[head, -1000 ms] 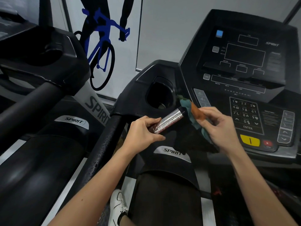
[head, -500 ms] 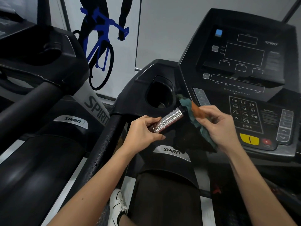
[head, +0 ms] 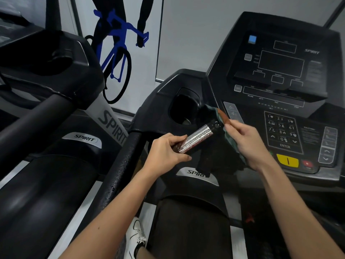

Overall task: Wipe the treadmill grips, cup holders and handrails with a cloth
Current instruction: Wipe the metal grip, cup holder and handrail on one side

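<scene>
Very little has moved in the last second, and what has moved is small. Far left of the metal grip the neighbouring treadmill stands as before. Just left of the grip, the black handrail still carries beads of moisture along its textured sleeve, so it looks either freshly wetted or not yet dried.

The left hand has not shifted. Its fingers and thumb stay curled round the grip's near end, covering that part. Up and just behind the grip's far end, the cup holder sits open and dark, with nothing reaching into it.

The one change is at the grip's far end. The cloth has drawn slightly clear, so the dark end cap now shows. Its teal fold stands between the grip and the cup holder, and the rest hangs below the grip. The right hand, just right of the grip, pinches the cloth between thumb and fingers. Further right, the console is untouched.

For the task, this reads as a pause or regrip, not a wiping stroke. The bare length of the grip looks nearly done, while the part under the left hand probably remains. The cup holder, nearest the cloth, seems the likely next surface.
</scene>
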The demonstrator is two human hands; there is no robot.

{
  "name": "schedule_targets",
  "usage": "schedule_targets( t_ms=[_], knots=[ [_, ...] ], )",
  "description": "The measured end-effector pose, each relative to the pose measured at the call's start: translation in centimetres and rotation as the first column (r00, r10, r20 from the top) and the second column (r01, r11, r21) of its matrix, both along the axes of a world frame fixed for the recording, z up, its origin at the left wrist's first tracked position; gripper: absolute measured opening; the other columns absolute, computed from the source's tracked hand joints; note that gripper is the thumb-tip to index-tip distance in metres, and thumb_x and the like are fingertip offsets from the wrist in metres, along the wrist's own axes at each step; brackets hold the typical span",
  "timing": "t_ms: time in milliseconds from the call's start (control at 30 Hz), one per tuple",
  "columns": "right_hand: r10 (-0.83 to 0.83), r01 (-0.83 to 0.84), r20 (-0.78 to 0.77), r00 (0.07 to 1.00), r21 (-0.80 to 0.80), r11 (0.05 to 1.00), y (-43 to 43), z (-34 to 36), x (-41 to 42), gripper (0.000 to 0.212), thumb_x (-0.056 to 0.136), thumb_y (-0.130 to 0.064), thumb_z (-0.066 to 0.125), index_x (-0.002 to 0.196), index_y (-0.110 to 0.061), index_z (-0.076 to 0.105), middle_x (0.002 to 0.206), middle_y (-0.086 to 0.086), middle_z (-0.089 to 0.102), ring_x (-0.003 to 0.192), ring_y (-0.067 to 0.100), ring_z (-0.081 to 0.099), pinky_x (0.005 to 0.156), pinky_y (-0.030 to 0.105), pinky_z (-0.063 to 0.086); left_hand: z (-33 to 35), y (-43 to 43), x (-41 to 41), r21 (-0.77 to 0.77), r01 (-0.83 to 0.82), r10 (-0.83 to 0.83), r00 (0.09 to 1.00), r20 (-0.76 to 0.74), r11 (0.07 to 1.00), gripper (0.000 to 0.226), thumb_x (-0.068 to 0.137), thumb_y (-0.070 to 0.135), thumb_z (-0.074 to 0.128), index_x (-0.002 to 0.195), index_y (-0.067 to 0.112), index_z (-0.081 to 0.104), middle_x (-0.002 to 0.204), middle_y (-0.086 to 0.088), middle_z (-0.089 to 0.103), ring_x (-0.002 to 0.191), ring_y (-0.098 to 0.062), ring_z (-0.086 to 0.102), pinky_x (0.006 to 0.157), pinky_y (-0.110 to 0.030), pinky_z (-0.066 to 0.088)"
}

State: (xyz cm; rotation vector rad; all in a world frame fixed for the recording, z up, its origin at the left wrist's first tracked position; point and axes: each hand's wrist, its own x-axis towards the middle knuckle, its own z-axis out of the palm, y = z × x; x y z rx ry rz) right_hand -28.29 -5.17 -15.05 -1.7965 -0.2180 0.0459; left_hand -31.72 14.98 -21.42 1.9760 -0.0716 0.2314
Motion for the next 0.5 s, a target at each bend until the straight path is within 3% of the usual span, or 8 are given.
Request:
schedule_targets(
  t_ms=[133, 267, 367, 500],
  knots=[
    [-0.014, 0.037, 0.243, 0.970, -0.092, 0.995, -0.5, 0.3, -0.7, 0.027, 0.084, 0.001, 0.060, 0.101, -0.019, 0.068, 0.097, -0.007, 0.063, 0.087, -0.003, 0.060, 0.081, 0.015, 0.047, -0.1, 0.1, 0.1, 0.014, -0.002, 0.002, 1.000, -0.003, 1.000, 0.065, 0.059, 0.020, 0.087, 0.119, 0.021, 0.063, 0.098, 0.006, 0.063, 0.088, -0.006, 0.059, 0.078, -0.010, 0.045],
    [0.105, -0.042, 0.308, 0.946, -0.207, 0.977, 0.5, 1.4, -0.2, 0.034, 0.082, 0.005, 0.061, 0.109, -0.016, 0.064, 0.101, -0.005, 0.059, 0.093, -0.005, 0.057, 0.086, 0.010, 0.043, -0.1, 0.0, 0.1, 0.010, -0.008, 0.008, 1.000, -0.005, 1.000, 0.065, 0.059, 0.020, 0.087, 0.119, 0.021, 0.063, 0.095, 0.008, 0.061, 0.083, -0.003, 0.058, 0.073, -0.005, 0.042],
    [0.112, -0.049, 0.245, 0.963, -0.249, 0.967, 1.4, 2.0, 0.9, 0.024, 0.087, -0.002, 0.057, 0.103, -0.019, 0.066, 0.099, -0.005, 0.062, 0.086, -0.008, 0.058, 0.081, 0.007, 0.043, 0.0, 0.0, 0.1, 0.011, -0.008, 0.008, 1.000, -0.004, 1.000, 0.065, 0.059, 0.020, 0.087, 0.119, 0.021, 0.063, 0.094, 0.009, 0.061, 0.081, -0.001, 0.057, 0.072, -0.004, 0.041],
    [0.031, -0.030, -0.037, 0.999, 0.006, 1.000, 1.4, 1.4, 1.4, 0.020, 0.093, -0.013, 0.051, 0.092, -0.020, 0.069, 0.078, -0.004, 0.072, 0.070, 0.003, 0.067, 0.064, 0.016, 0.052, 0.0, 0.0, 0.0, 0.003, -0.006, 0.006, 1.000, -0.003, 1.000, 0.064, 0.059, 0.019, 0.087, 0.119, 0.021, 0.064, 0.093, 0.010, 0.061, 0.082, -0.001, 0.057, 0.073, -0.005, 0.042]
  ],
)
